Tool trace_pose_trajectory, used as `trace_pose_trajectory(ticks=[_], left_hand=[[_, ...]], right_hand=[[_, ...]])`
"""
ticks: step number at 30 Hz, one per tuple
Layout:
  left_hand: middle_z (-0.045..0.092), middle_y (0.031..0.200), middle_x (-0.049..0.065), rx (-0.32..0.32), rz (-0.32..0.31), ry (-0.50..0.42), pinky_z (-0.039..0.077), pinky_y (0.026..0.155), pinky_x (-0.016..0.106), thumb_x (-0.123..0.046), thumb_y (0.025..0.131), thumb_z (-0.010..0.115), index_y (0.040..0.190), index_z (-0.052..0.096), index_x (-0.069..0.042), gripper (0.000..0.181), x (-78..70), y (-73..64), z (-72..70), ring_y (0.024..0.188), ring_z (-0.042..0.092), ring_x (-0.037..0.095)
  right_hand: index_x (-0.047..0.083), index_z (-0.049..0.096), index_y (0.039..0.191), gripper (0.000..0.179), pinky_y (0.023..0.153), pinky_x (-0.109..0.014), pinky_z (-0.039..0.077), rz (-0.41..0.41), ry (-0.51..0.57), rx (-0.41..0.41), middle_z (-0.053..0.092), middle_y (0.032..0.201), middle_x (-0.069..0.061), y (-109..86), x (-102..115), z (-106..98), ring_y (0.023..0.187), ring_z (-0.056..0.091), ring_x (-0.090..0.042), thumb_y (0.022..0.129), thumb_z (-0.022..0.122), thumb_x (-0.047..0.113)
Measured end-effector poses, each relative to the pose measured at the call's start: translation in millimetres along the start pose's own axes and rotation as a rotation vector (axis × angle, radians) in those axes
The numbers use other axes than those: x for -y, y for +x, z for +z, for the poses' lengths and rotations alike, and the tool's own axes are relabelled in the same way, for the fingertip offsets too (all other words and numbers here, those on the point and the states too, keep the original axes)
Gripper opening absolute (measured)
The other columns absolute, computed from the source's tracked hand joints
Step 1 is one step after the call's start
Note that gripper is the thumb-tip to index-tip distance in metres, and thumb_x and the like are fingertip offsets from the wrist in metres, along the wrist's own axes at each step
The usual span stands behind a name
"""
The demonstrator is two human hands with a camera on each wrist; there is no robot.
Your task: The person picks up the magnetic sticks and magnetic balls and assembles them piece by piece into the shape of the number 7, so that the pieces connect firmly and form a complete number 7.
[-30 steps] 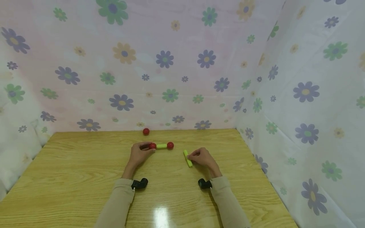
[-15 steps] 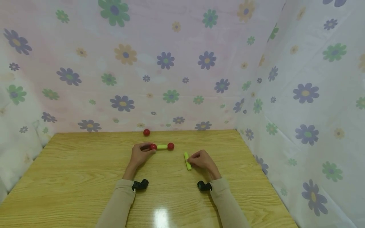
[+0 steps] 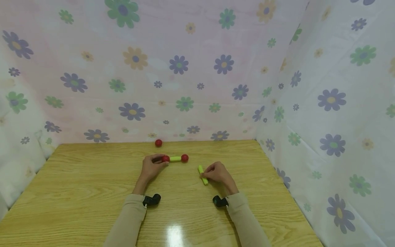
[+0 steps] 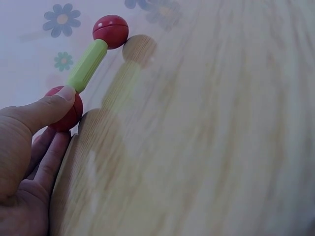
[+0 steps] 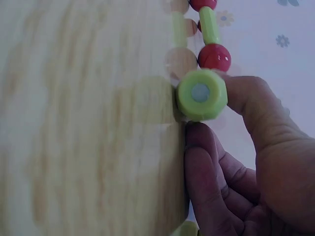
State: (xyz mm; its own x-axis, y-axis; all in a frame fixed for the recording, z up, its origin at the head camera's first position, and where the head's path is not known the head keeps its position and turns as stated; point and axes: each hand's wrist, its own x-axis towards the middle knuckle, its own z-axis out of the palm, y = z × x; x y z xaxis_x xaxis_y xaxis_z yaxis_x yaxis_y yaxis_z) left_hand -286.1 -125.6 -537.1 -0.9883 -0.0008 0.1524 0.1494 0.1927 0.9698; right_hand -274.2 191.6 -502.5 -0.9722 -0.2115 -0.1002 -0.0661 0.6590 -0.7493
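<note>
My left hand (image 3: 151,167) pinches a red ball (image 3: 165,159) between thumb and fingers. That ball joins a faceted lime-green rod (image 4: 88,65), whose far end carries a second red ball (image 4: 110,31); together they form a dumbbell shape lying on the table. To its right, my right hand (image 3: 218,172) holds a separate lime-green rod (image 3: 203,175) low over the wood, thumb on one side and fingers on the other. In the right wrist view this rod's near end (image 5: 201,93) faces the camera, with a round grey disc at its centre.
A third red ball (image 3: 158,143) sits alone at the table's back edge, behind the dumbbell shape. The wood-grain table (image 3: 86,192) meets a flower-print cloth (image 3: 185,82) at the back and sides. Some lime-green (image 5: 187,228) shows below my right fingers in the right wrist view.
The rod in my right hand has come slightly closer to me and turned a little. My right fingertips reach farther left across it. My left hand and the dumbbell shape stay put.
</note>
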Motion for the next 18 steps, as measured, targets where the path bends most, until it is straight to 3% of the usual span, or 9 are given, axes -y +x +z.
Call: trace_pose_trajectory(ticks=[6,13,18], left_hand=[[0.066,0.125,0.026,-0.006,0.005,0.000,0.058,0.096,0.035,-0.005,0.087,0.081,0.126,0.068,0.006,0.042,0.7,-0.3,0.8,0.116,0.065,0.039],[0.067,0.124,0.026,-0.013,-0.002,0.013,0.059,0.095,0.035,-0.008,0.087,0.082,0.125,0.069,0.004,0.042,2.4,0.4,2.3,0.115,0.066,0.039],[0.067,0.124,0.026,-0.017,0.009,0.017,0.059,0.095,0.035,-0.007,0.087,0.081,0.125,0.069,0.005,0.042,1.7,0.3,0.7,0.115,0.065,0.039]], right_hand=[[0.007,0.080,0.079,0.018,0.058,-0.024,0.051,-0.023,-0.052,-0.006,0.071,0.072,0.000,-0.5,3.2,2.6,0.062,0.061,-0.012,0.082,0.086,0.023],[0.002,0.079,0.080,0.012,0.053,-0.022,0.049,-0.027,-0.004,0.054,0.070,0.068,-0.003,-1.1,6.1,4.4,0.056,0.058,-0.009,0.086,0.078,0.012],[0.006,0.069,0.067,0.023,0.049,-0.020,0.038,-0.047,0.005,0.093,0.052,0.056,0.005,-2.0,9.0,3.8,0.051,0.044,-0.007,0.090,0.067,0.010]])
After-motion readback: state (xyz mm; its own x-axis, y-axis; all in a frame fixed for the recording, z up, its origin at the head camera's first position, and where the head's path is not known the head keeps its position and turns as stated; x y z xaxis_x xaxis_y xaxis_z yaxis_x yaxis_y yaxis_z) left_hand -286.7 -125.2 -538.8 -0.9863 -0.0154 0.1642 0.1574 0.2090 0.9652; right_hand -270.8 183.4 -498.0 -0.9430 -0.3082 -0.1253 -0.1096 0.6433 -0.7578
